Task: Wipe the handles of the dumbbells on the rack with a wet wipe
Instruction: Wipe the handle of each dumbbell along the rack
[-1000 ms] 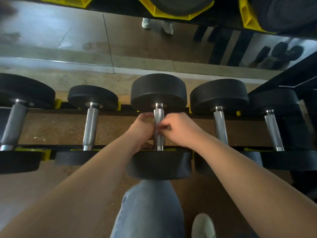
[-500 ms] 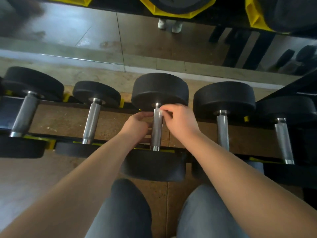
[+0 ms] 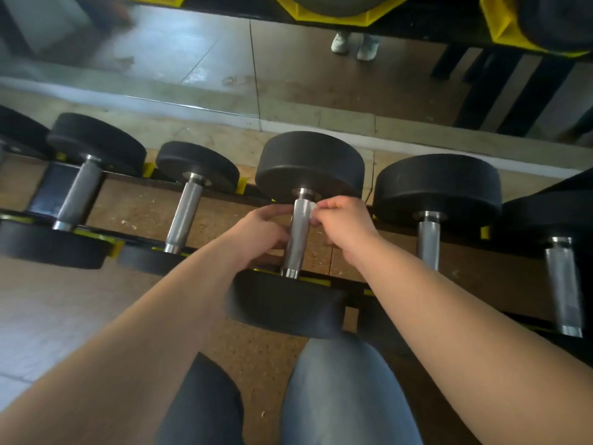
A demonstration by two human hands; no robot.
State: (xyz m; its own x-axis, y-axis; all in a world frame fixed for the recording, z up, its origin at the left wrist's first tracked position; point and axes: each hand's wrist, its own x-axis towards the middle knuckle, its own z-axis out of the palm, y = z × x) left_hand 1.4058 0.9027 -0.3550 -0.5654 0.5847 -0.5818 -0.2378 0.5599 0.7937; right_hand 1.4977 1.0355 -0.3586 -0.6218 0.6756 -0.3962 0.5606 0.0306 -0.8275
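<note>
Several black dumbbells with steel handles lie across the low rack (image 3: 337, 284). The middle dumbbell's handle (image 3: 296, 239) runs between my two hands. My right hand (image 3: 345, 226) pinches a small white wet wipe (image 3: 310, 206) against the upper part of that handle, just below the far weight head (image 3: 309, 165). My left hand (image 3: 263, 231) is curled at the handle's left side, its fingertips at the bar; whether it grips the bar or the wipe is hidden. Most of the wipe is covered by my fingers.
Neighbouring handles stand left (image 3: 184, 216) and right (image 3: 428, 242) of the middle one, with more at far left (image 3: 78, 192) and far right (image 3: 563, 287). A mirror (image 3: 192, 59) rises behind the rack. An upper shelf with yellow cradles (image 3: 500, 24) hangs overhead. My knees (image 3: 343, 390) are below the rack.
Both hands have slid up the middle handle toward the far weight head, and the wipe now shows at my right fingertips. The view has shifted right and down.
</note>
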